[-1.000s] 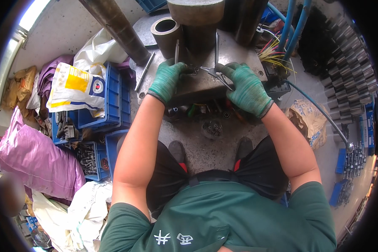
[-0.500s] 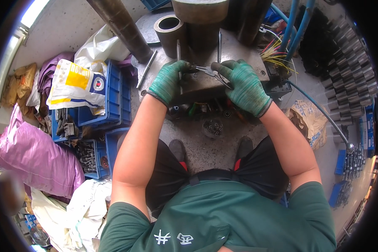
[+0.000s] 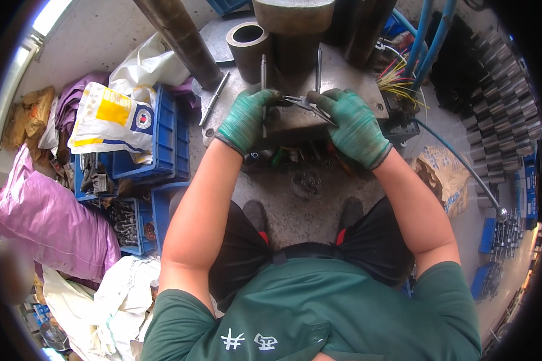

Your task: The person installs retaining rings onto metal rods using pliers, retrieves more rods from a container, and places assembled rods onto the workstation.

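A: ok so what's each glove doing here?

B: Left hand (image 3: 244,120), green glove, has its fingers wrapped round a thin metal rod (image 3: 264,73). The rod stands roughly lengthwise, poking out both past the fingers and back toward the wearer. Right hand (image 3: 356,129), same kind of glove, is closed round the handles of some pliers (image 3: 307,103).

A: hands touching each other?

B: Nope, apart, but the pliers sit right between them, nose pointing at the left fingertips. Might be something small and dark there, too tiny for me to tell. Can't tell if the nose is gripping anything either.

A: and that other rod?

B: Two more, actually. A pointed rod (image 3: 318,69) sticks out just beyond the right fingertips, can't tell if it's held or just lying there. Another, a loose rod (image 3: 215,98), lies left of the left hand on the metal plate (image 3: 364,78).

A: anything else close?

B: Hollow cylinder (image 3: 250,65) standing just beyond the left hand, coloured wires (image 3: 397,78) off past the right one, blue crates (image 3: 173,141) well out to the left hand's left.
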A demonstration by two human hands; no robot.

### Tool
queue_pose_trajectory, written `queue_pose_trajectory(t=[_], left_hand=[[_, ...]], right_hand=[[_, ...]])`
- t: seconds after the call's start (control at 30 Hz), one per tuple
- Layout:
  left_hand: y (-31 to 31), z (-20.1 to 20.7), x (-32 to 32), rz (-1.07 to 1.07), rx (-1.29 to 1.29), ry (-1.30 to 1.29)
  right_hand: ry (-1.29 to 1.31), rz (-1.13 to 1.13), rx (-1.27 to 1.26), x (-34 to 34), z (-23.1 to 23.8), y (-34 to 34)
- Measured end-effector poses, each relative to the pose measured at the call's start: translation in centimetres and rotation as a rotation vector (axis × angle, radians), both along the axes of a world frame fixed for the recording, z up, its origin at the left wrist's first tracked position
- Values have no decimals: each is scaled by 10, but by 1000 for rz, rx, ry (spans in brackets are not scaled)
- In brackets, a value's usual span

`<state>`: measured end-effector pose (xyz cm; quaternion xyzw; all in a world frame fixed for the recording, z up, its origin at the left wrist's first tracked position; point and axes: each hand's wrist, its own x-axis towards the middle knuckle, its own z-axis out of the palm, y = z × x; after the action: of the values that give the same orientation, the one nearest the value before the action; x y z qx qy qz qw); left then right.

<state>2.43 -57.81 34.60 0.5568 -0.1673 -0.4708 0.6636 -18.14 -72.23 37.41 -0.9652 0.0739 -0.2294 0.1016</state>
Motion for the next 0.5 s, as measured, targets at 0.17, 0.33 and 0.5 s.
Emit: queue_pose_trajectory(t=[0.17, 0.33, 0.5], left_hand=[[8, 17, -11, 8, 61, -375], [14, 16, -12, -29, 88, -599], [15, 15, -15, -16, -16, -630]], right_hand=[[-9, -80, 521, -9, 1, -10], [19, -183, 700, -14, 7, -24], [130, -100, 730, -18, 11, -33]])
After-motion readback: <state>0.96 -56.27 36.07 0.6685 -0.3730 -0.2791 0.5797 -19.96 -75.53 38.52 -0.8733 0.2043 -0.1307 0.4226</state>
